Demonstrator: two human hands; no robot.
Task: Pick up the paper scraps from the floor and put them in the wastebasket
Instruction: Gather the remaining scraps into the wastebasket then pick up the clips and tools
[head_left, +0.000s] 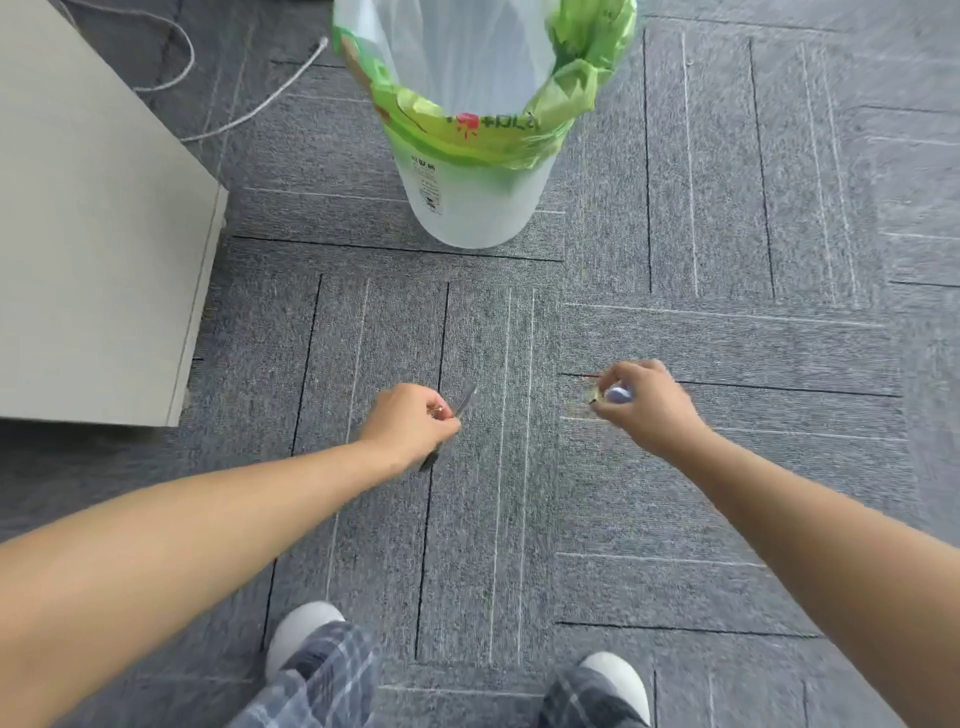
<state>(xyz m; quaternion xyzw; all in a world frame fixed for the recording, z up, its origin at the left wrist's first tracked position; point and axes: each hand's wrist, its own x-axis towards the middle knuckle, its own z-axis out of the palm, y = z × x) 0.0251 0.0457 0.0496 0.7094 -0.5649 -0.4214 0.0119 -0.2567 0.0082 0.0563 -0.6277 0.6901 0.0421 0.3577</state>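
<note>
Looking down: we see both our bare arms stretched forward over the grey carpet (675, 234), with our shoes at the bottom of the frame.
Left arm: it enters from the lower left and runs up toward the middle of the frame, nearly straight at the elbow.
Left hand (410, 423): curled into a loose fist, back of the hand facing us, fingers pinched on a thin blurred strip (464, 401) that sticks out above the knuckles and again below the hand; we take it for a paper scrap but cannot be sure.
Right arm: it enters from the lower right edge and angles up and leftward, also extended.
Right hand (641, 402): fingers bunched downward and closed around a small pale bluish scrap (618, 395); a faint brownish bit shows just left of the fingertips, too blurred to tell.
Hands together: well apart, at about the same height in the middle of the frame, both above the carpet.
Wastebasket (472, 197): upright at the upper centre, a white bin lined with a clear and green plastic bag (587, 67), its mouth open toward us, beyond both hands.
Cabinet (88, 234): pale, filling the upper left of the frame.
Cable (260, 106): lies on the carpet between the cabinet and the wastebasket.
Legs: plaid trousers (322, 675) and white shoes (298, 631) at the lower centre.
</note>
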